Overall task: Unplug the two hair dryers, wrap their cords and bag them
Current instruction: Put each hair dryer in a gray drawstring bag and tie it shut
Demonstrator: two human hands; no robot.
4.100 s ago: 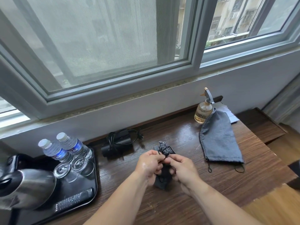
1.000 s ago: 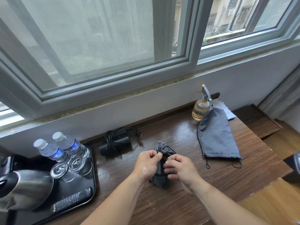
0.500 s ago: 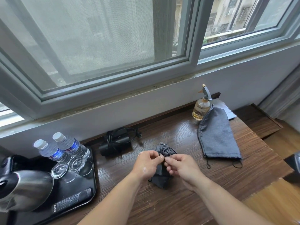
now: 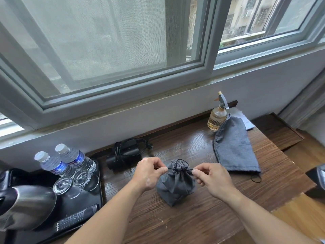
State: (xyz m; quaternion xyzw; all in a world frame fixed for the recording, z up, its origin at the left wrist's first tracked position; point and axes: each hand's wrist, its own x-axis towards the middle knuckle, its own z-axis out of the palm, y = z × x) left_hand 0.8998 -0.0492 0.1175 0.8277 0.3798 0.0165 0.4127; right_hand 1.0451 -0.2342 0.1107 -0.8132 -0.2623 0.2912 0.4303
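A filled grey drawstring bag [image 4: 175, 185] stands on the wooden desk [image 4: 193, 219], its mouth gathered tight at the top. My left hand [image 4: 149, 173] pinches one end of the black drawstring [image 4: 182, 169], and my right hand [image 4: 211, 176] pinches the other end; the cord runs taut between them. What the bag holds is hidden. A black hair dryer [image 4: 123, 155] with its cord wound around it lies behind, near the wall. A second grey bag [image 4: 233, 148] lies flat at the right, its drawstring loose on the desk.
A black tray [image 4: 91, 208] at the left carries two water bottles [image 4: 70, 161], upturned glasses [image 4: 73, 180], a kettle [image 4: 24, 205] and a remote. An amber spray bottle [image 4: 217, 117] stands by the wall. The desk drops to a lower step at the right.
My hands were close together at the bag's neck; now they have pulled apart sideways, drawing the cord taut and the bag's mouth tight.
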